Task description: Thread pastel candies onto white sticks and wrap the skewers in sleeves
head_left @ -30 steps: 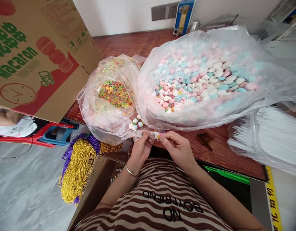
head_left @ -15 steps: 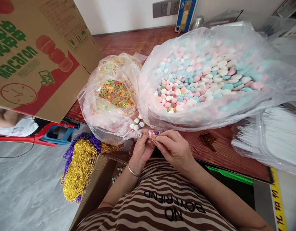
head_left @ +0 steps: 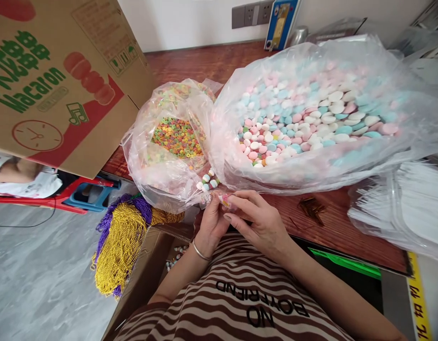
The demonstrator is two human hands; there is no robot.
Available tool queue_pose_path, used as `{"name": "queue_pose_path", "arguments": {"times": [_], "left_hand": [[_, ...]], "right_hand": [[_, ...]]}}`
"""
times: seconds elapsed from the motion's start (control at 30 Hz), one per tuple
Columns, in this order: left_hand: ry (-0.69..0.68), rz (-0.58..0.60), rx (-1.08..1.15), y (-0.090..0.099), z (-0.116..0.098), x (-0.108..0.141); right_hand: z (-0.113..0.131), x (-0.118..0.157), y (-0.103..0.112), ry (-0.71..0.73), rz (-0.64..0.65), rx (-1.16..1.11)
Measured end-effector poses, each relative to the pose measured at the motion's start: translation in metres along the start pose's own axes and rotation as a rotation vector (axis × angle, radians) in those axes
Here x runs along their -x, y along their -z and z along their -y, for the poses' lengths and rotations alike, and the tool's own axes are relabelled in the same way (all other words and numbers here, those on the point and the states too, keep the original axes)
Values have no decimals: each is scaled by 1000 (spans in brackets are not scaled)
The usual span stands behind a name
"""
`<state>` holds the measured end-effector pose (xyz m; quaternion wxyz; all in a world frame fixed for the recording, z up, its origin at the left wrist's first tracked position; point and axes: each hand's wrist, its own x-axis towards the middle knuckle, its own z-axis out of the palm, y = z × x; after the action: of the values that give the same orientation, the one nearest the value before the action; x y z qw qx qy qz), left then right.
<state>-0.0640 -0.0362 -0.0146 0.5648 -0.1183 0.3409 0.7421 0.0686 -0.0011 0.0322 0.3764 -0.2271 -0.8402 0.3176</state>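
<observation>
My left hand [head_left: 214,222], a bracelet at its wrist, pinches a small clear plastic wrapper with colourful print [head_left: 225,201] at the front edge of the table. My right hand [head_left: 261,222] has its bent fingers on the wrapper's right end; its thumb sits lower, a little apart from the index finger. Just beyond the left fingertips lies a short string of white, blue, pink and green candies [head_left: 207,182]. Behind it stand an open bag of small ring-shaped beads or candies [head_left: 178,137] and a larger open bag of pastel discs [head_left: 297,123]. What the wrapper contains is partly hidden.
A big printed carton [head_left: 77,85] stands at left. Purple and gold bead strands [head_left: 123,241] hang over an open carton [head_left: 141,274] below the table. At right are brown-gold strips [head_left: 311,209] and a bag of white strips [head_left: 414,203]. Another person's arm [head_left: 20,170] shows far left.
The right thumb has moved down, away from the index finger, and more of the wrapper is covered by the fingers. The view has shifted slightly; the left hand keeps its hold.
</observation>
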Motion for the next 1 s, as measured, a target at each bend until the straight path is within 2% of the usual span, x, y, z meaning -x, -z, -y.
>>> {"name": "queue_pose_path", "arguments": {"times": [0.2,0.37,0.43,0.53,0.63,0.73,0.8,0.87,1.0], "left_hand": [[36,6,-55,-3,-4,1],[31,54,-14,-5,-12,2],[-20,109,20,-4,-23,3],[-149,166,71,0,-50,7],[-323,180,101,9,-83,12],[-454,176,96,20,-107,17],[-476,174,121,27,-114,20],[-460,172,158,32,-116,21],[-436,190,159,39,-114,20]], "right_hand": [[3,-5,0,-30,34,-36],[9,-7,3,-52,3,-157],[10,-5,3,-59,-51,-177],[4,-7,-7,-76,-103,-143],[-8,-22,-31,-50,40,-48],[-19,-53,-66,-22,258,243],[-25,-76,-91,28,430,442],[-28,-94,-116,99,568,534],[-32,-111,-149,156,636,531]]}}
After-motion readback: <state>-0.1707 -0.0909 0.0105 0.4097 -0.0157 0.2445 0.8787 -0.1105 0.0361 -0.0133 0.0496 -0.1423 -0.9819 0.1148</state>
